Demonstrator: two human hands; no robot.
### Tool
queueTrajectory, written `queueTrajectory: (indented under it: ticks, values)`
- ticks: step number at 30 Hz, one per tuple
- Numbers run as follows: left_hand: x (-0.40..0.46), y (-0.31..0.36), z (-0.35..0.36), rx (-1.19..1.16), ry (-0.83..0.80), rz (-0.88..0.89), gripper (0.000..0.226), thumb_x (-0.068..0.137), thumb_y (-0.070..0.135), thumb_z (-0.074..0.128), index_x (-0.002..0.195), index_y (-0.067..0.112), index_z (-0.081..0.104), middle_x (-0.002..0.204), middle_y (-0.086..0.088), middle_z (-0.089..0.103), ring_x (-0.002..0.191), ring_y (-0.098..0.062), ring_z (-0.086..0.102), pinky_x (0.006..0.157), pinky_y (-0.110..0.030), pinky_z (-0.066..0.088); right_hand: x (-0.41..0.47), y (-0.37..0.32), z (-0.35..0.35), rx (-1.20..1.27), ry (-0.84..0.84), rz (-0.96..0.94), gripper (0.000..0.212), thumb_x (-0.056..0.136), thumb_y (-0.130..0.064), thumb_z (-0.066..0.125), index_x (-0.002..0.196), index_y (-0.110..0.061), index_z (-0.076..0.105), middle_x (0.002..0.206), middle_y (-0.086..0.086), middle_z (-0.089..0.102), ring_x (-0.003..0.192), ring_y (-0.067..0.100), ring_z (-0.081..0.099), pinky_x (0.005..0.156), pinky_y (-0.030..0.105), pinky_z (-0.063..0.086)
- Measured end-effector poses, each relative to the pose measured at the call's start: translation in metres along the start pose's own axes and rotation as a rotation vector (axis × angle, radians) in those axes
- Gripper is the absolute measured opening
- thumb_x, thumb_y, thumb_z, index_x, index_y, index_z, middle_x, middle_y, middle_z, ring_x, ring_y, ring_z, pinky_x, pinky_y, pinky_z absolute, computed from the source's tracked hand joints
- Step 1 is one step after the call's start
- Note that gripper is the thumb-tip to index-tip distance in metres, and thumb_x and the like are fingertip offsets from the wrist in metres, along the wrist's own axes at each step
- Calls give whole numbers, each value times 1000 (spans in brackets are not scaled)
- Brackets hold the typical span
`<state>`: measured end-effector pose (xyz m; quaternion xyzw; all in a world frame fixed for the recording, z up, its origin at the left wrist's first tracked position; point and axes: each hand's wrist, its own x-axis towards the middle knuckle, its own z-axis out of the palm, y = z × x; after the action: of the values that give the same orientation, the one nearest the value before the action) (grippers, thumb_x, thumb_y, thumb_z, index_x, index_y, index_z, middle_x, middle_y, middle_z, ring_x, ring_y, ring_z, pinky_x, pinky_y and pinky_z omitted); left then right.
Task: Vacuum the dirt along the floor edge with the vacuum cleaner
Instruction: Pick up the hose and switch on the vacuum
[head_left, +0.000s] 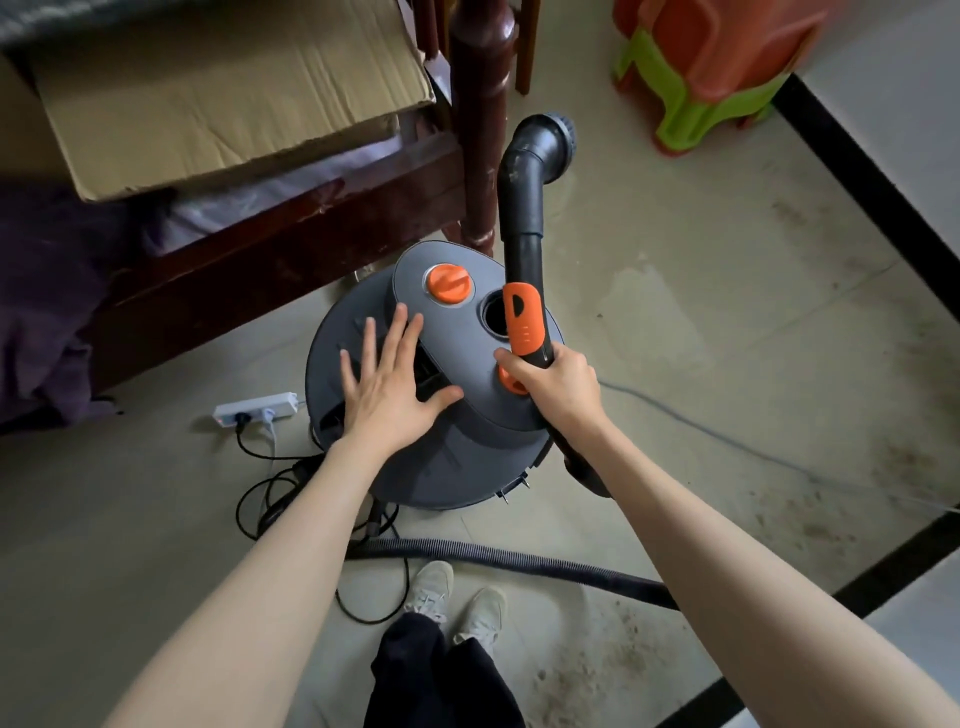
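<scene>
The power strip (256, 407) lies left of the vacuum (436, 415). The hose (519, 564) runs before it, the stools (711, 73) far behind it to the right.

Two hands (387, 384), one vacuum cleaner (431, 452)

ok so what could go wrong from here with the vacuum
The power cord loops on the floor right by the person's shoes, so a step could snag it. The hose crosses in front of the feet too. The right hand holds the wand raised, away from the dirt.
</scene>
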<state>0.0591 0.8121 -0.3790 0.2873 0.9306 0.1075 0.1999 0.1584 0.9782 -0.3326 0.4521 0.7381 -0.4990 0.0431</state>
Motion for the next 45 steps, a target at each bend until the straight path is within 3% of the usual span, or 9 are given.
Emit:
queueTrajectory:
  ticks: [7, 18, 25, 30, 33, 37, 41, 45]
  values:
    - [48, -11, -19, 5, 8, 39, 98, 79, 70, 48, 151, 31, -7, 157, 14, -19, 145, -20, -18, 114, -55, -4, 28, -21, 2, 53, 11, -3, 36, 80, -48, 71, 90, -13, 69, 83, 4, 68, 86, 25, 63, 83, 40, 50]
    - [65, -40, -45, 36, -66, 110, 99, 79, 65, 54, 151, 33, -7, 145, 23, -31, 145, -19, -18, 115, -54, -6, 37, -37, 23, 52, -10, 23, 34, 80, -47, 73, 86, -13, 67, 82, 4, 67, 83, 23, 63, 74, 37, 49]
    - [60, -36, -48, 24, -129, 116, 100, 78, 72, 44, 149, 32, -13, 147, 19, -33, 144, -20, -21, 114, -54, -8, 28, -45, 17, 159, -17, 67, 30, 79, -36, 77, 85, -8, 67, 82, 7, 69, 75, 16, 60, 71, 35, 49]
    - [58, -32, -53, 11, -177, 119, 99, 80, 72, 42, 148, 31, -18, 144, 18, -39, 143, -20, -25, 114, -55, -11, 23, -48, -4, 284, 77, 103, 26, 79, -32, 78, 77, -10, 64, 63, 3, 60, 65, 11, 52, 63, 25, 41]
    - [56, -27, -58, -15, -187, 114, 99, 83, 66, 48, 150, 28, -13, 146, 15, -37, 143, -19, -26, 114, -55, -13, 20, -43, -20, 346, 114, 118, 20, 82, -27, 75, 77, -14, 61, 61, 3, 65, 58, 9, 57, 65, 25, 44]
    - [54, -12, -60, -54, -104, 157, 86, 87, 52, 56, 152, 19, 12, 158, -1, -18, 144, -18, -23, 114, -52, -14, 12, -24, -28, 377, 145, 129, 23, 84, -21, 74, 73, -17, 54, 62, 2, 56, 55, 13, 47, 59, 26, 40]
    - [59, 18, -55, -108, 5, 377, 79, 84, 51, 61, 147, 13, 32, 160, 2, 11, 146, -14, -10, 113, -42, -18, 11, -5, -25, 363, 157, 140, 25, 83, -23, 75, 72, -18, 53, 59, 0, 54, 51, 13, 47, 61, 30, 40]
    - [66, 47, -41, -186, -42, 443, 61, 82, 39, 69, 133, 11, 52, 148, 0, 41, 147, -16, 10, 115, -33, -13, 12, 6, -23, 274, 188, 116, 27, 81, -30, 77, 76, -22, 52, 65, -3, 56, 61, 22, 56, 70, 44, 48]
